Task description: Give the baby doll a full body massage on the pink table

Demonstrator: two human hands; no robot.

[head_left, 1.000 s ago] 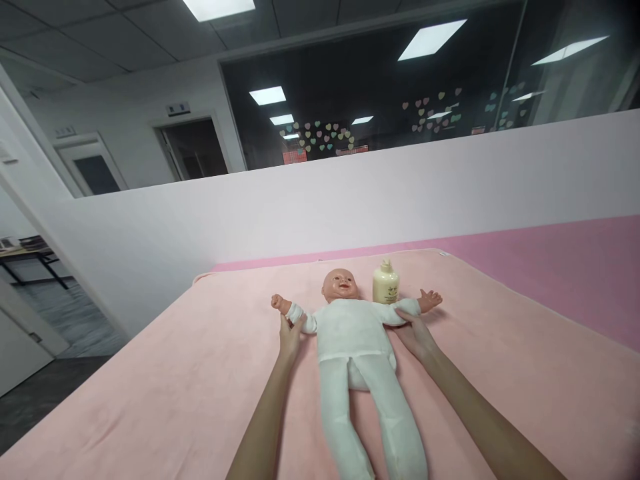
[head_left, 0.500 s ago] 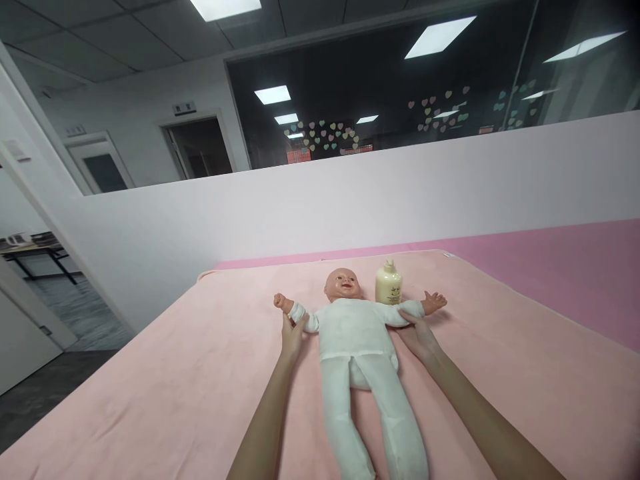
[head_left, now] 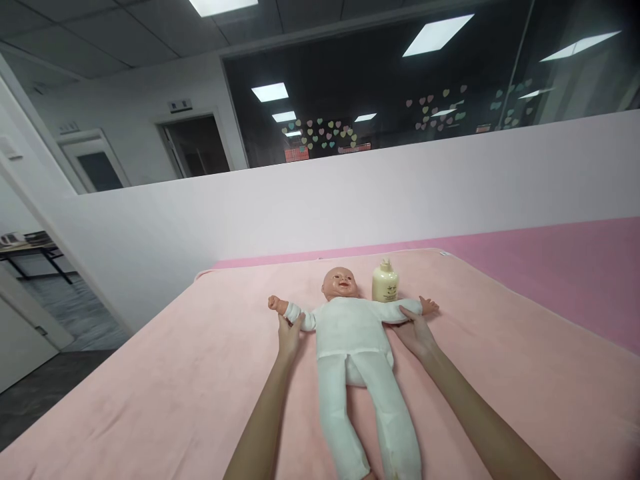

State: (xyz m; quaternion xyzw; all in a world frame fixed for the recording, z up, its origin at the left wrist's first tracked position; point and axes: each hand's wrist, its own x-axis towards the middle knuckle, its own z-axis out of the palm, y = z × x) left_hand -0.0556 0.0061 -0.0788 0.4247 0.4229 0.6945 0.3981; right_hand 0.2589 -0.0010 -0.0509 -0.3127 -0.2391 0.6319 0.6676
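A baby doll with a white cloth body lies on its back, head away from me and arms spread wide. My left hand is closed around its arm on the left, thumb on top near the wrist. On the other side my right hand grips the doll's right-side arm at the forearm, with the fingers partly hidden beneath it. Just behind that arm stands a pale yellow pump bottle, upright beside the doll's head.
A pink blanket covers the surface under the doll. Behind it rises a white half wall with a dark window above. A pink strip runs along the wall at the right. A desk stands beyond the opening at the left.
The doll's hand on the right has turned and now looks narrower. Both arms stay held and outspread; the whole view has shifted slightly.
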